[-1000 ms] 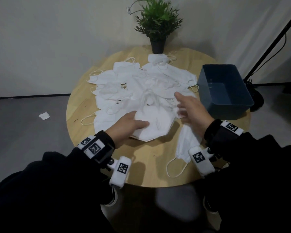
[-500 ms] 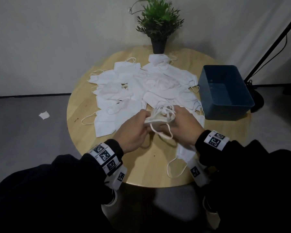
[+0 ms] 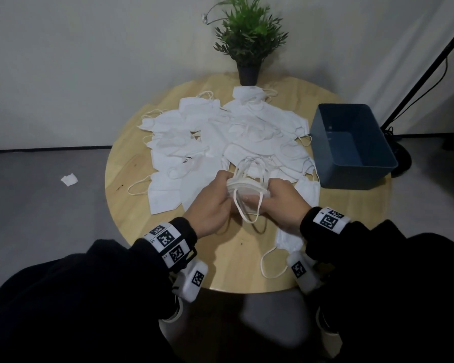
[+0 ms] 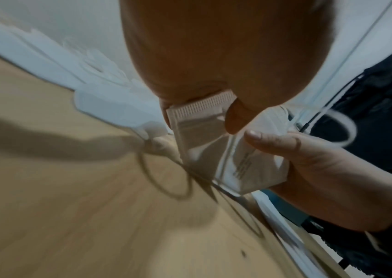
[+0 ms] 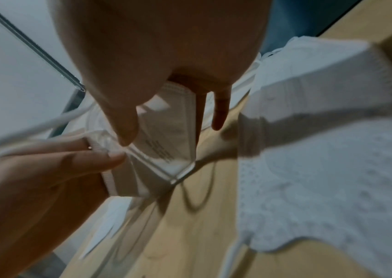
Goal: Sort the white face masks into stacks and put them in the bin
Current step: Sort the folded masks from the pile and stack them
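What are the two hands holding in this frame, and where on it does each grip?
A small stack of white masks. The left hand grips its left end and the right hand its right end, above the table.

A: Is any text legible on the mask stack (image 4: 232, 159)?

B: Several short lines of dark print stand on its outer mask, seen in both wrist views. They are too blurred to read.

A: Any other markings?

B: Black-and-white square code markers stand on the wrist bands (image 3: 168, 239) and on the wrist cameras (image 3: 194, 280). They carry patterns, not readable words. No brand or number is legible.
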`<action>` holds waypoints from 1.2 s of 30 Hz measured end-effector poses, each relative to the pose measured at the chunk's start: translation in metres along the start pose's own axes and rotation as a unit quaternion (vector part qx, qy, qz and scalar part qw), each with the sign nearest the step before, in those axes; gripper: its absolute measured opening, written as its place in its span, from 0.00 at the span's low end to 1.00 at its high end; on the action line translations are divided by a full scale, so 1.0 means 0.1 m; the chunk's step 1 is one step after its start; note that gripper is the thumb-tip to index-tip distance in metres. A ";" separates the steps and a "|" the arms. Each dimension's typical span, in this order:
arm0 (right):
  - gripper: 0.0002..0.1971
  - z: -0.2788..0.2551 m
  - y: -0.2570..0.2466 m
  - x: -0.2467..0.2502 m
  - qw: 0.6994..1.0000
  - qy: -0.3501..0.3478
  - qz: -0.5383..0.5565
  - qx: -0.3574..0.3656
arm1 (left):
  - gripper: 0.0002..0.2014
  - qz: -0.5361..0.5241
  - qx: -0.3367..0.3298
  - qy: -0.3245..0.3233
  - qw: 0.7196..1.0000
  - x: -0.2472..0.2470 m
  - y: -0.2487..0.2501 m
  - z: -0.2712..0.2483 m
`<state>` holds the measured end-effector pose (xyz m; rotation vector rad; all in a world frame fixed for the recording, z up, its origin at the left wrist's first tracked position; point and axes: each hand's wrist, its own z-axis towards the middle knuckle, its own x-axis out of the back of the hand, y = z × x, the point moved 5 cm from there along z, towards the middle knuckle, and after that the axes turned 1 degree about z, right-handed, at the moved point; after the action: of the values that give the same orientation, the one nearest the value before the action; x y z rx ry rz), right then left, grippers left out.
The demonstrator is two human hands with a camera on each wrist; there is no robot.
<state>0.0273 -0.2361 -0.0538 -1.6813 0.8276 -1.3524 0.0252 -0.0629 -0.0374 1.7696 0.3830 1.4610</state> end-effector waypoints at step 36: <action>0.18 0.04 -0.08 0.10 0.993 -0.011 -0.015 -0.115 | 0.12 -0.166 0.117 -0.110 0.973 0.23 -0.04 0.05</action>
<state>0.0339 -0.2403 -0.0424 -1.8885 0.9786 -1.2953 0.0376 -0.0464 -0.0248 1.9185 0.7190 1.0071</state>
